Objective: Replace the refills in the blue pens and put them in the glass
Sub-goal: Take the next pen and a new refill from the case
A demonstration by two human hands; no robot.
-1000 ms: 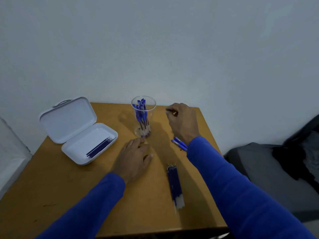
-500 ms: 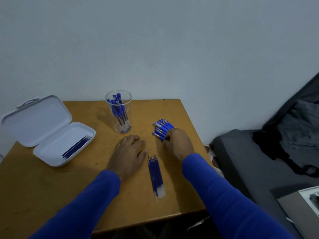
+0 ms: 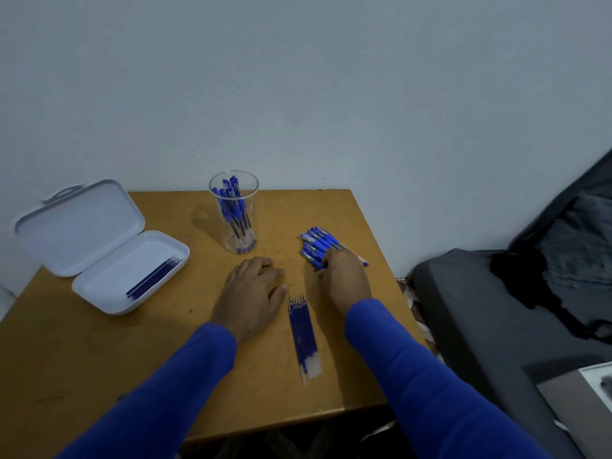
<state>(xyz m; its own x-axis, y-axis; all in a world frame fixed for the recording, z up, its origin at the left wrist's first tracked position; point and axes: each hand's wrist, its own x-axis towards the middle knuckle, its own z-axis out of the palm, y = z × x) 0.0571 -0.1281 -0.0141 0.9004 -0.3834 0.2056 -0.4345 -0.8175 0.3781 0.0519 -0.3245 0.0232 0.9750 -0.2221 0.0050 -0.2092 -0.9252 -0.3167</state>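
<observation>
A clear glass (image 3: 254, 207) stands at the back of the wooden table (image 3: 99, 359) with several blue pens (image 3: 231, 207) upright in it. To its right lies a pile of blue pens (image 3: 316, 241). My right hand (image 3: 346, 279) covers the pile's near ends, its fingers curled down around a pen there. Flat and relaxed on the table in front of the glass rests my left hand (image 3: 251, 296), holding nothing. Between my forearms lies a row of several blue refills (image 3: 303, 332).
An open white case (image 3: 99, 293) sits at the table's left with several dark refills (image 3: 154, 281) in its tray. Right of the table is a dark grey cushion (image 3: 480, 309) with black fabric (image 3: 530, 283) on it. The wall is close behind the table.
A second ago my right hand was up beside the glass; it has come down onto the pile of pens. The view has shifted right. My left hand stays on the table.
</observation>
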